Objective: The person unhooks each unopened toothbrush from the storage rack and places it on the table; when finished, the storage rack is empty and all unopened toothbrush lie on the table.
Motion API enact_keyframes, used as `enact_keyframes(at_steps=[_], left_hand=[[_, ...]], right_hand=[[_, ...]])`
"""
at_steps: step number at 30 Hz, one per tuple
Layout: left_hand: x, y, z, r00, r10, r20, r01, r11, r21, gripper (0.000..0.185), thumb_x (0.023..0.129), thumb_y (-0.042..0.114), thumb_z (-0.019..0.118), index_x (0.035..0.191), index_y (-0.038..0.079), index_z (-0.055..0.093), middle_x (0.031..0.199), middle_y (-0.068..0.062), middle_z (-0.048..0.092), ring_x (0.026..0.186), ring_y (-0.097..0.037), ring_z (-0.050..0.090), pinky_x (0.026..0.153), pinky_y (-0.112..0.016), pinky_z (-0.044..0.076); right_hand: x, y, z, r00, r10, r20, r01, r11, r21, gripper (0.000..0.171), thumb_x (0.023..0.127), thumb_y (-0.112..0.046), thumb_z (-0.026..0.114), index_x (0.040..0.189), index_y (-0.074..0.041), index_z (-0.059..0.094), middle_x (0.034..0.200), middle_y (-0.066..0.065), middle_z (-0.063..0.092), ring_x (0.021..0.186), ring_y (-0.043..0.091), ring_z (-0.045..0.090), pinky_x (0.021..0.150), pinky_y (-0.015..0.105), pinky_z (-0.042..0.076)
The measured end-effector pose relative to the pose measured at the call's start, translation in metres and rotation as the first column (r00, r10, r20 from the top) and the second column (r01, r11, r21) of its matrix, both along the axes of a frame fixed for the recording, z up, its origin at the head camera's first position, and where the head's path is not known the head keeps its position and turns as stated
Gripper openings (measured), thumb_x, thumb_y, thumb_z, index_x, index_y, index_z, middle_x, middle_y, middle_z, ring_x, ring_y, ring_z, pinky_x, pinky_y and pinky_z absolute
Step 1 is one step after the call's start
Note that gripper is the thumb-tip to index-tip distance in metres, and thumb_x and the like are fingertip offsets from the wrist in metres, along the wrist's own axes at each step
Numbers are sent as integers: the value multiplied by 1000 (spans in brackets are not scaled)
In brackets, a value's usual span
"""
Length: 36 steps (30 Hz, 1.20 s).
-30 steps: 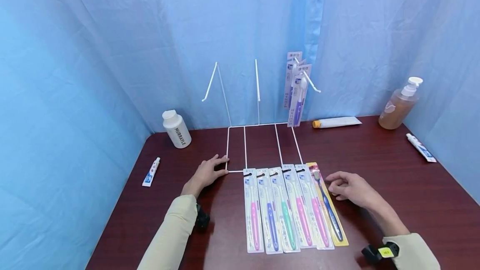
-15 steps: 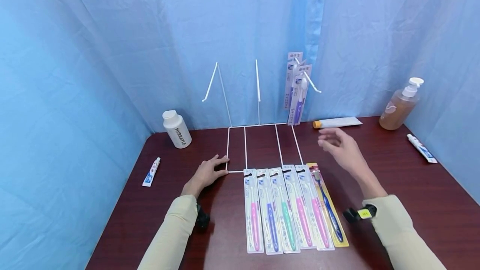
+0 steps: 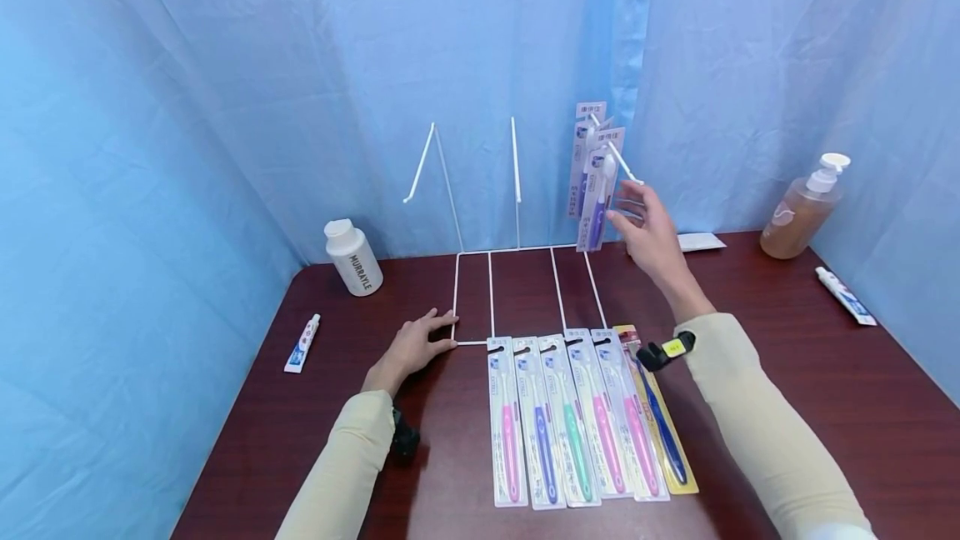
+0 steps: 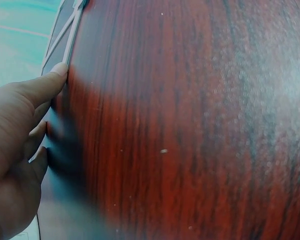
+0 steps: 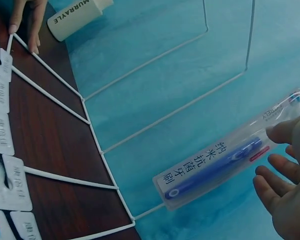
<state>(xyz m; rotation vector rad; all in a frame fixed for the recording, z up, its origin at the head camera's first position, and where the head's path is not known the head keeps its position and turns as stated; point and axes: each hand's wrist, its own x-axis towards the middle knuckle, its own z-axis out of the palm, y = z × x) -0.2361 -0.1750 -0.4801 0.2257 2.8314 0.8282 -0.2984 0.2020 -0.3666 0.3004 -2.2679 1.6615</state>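
A white wire rack (image 3: 558,290) stands on the table, with three hooks at the back. My left hand (image 3: 412,344) rests at its front left corner, thumb and fingertips touching the wire. Two packaged purple toothbrushes hang at the right, the front one (image 3: 597,207) overlapping the rear one (image 3: 576,177). My right hand (image 3: 651,236) is beside the front pack, fingers loosely bent; the right wrist view shows its thumb overlapping that pack (image 5: 215,165), contact unclear. Packaged toothbrushes lie in a row before the rack: pink (image 3: 510,448), blue (image 3: 545,448), green (image 3: 577,448), two more pinks, and a yellow-backed dark blue one (image 3: 663,432).
A white bottle (image 3: 354,258) and a small toothpaste tube (image 3: 303,344) are at the left. Behind my right hand lies a white tube (image 3: 701,242), partly hidden. A pump bottle (image 3: 797,211) and another small tube (image 3: 845,296) are at the right. Blue curtains enclose the table.
My right hand has risen from beside the yellow-backed toothbrush, forward and left, to the hanging purple toothbrushes. My left hand has stayed at the rack's corner.
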Motion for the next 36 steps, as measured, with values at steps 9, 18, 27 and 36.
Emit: enact_keyframes(at_steps=[9, 18, 27, 36], left_hand=[[0, 0, 1, 1000, -17, 1, 17, 1000, -4, 52, 91, 35, 65, 140, 29, 51, 156, -11, 30, 143, -36, 27, 112, -56, 28], [0, 1, 4, 1000, -16, -9, 16, 1000, -9, 52, 90, 33, 65, 140, 28, 52, 155, -12, 32, 142, -36, 29, 111, -56, 29], [3, 3, 6, 1000, -15, -3, 15, 1000, -18, 52, 90, 32, 66, 140, 27, 52, 155, -13, 32, 142, -39, 28, 111, -57, 27], [2, 2, 7, 1000, -20, -1, 20, 1000, -24, 52, 90, 32, 65, 140, 26, 51, 155, -14, 32, 142, -39, 27, 111, -58, 27]], right_hand=[[-21, -4, 2, 995, -75, -71, 75, 997, -12, 39, 97, -13, 55, 133, 0, 49, 121, 22, 59, 108, 17, 60, 96, 29, 45], [-2, -7, 17, 996, -31, -88, 26, 998, -58, 30, 96, -3, 54, 125, 5, 51, 101, 19, 61, 84, 11, 63, 77, 18, 52], [13, -2, 13, 992, 37, -124, -49, 994, -94, 31, 96, -3, 53, 126, 6, 51, 93, 8, 58, 80, 9, 62, 69, 19, 55], [42, 12, 13, 992, 101, -79, -105, 993, -55, 34, 97, -12, 56, 128, -2, 52, 100, 2, 58, 83, 9, 62, 70, 22, 56]])
